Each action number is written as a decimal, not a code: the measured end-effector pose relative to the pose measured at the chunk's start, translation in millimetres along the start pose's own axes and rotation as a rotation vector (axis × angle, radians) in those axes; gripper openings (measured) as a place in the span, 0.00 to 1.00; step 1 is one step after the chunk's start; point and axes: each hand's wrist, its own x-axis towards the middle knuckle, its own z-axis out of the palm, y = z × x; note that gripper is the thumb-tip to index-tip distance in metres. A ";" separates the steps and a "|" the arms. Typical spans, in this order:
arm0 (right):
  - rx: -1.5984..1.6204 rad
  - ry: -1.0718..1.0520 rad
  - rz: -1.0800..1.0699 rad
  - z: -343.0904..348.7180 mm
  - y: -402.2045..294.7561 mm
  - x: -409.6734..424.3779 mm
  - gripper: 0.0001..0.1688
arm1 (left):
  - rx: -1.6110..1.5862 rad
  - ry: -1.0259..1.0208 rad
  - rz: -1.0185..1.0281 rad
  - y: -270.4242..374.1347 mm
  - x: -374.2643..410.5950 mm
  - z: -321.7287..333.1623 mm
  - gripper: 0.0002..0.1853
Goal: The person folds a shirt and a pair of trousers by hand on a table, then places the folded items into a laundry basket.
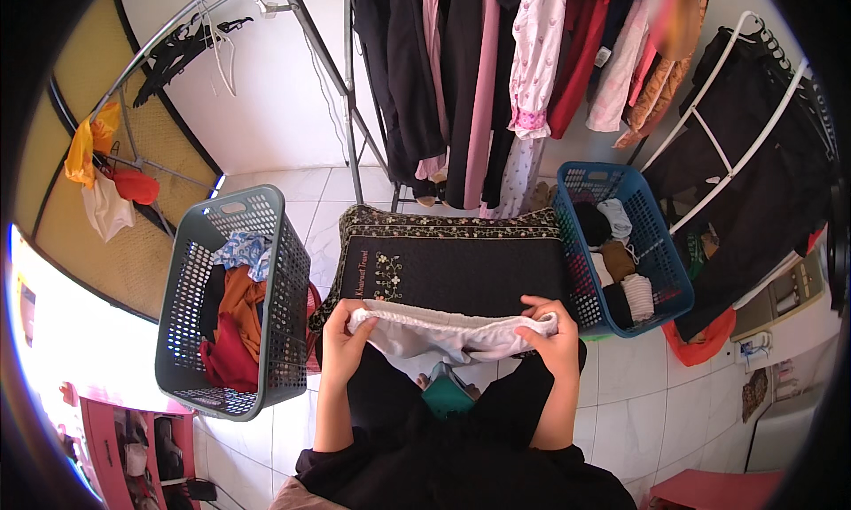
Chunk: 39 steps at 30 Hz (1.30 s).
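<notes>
A white garment with a gathered elastic edge point(445, 336) is stretched between my two hands, over my lap. My left hand point(347, 342) pinches its left end, and my right hand point(548, 337) grips the right end. Beyond it lies a black cloth with a floral embroidered border point(459, 264), spread over a low surface. A dark green laundry basket point(286, 317) on the left holds crumpled blue-patterned, orange and red clothes point(239, 310). On the right, a blue basket point(625, 244) contains several rolled or folded small garments point(618, 264).
Clothes hang from a rack point(465, 97) against the far wall. A metal rack with black hangers point(193, 48) stands at the upper left, and a white-framed rack with dark clothes point(731, 144) at the right. A pink cabinet point(100, 430) is at the lower left.
</notes>
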 end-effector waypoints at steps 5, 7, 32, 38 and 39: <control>-0.048 -0.289 0.140 -16.3 -9.8 -3.1 0.16 | -0.154 0.104 0.042 20.6 1.1 -2.4 0.16; -0.225 -0.310 0.099 -26.0 -6.3 -7.1 0.16 | -0.181 -0.037 -0.084 14.8 -0.8 -12.6 0.21; 0.078 -0.083 -0.187 113.8 -51.9 3.1 0.14 | -0.411 -0.169 -0.045 29.1 16.2 85.0 0.34; -0.364 -0.200 -0.222 70.1 -73.7 11.4 0.27 | -0.323 -0.309 -0.048 41.4 8.0 63.3 0.26; -0.506 -0.099 -0.360 68.7 -85.7 15.8 0.32 | -0.328 -0.292 -0.059 41.0 6.4 62.9 0.25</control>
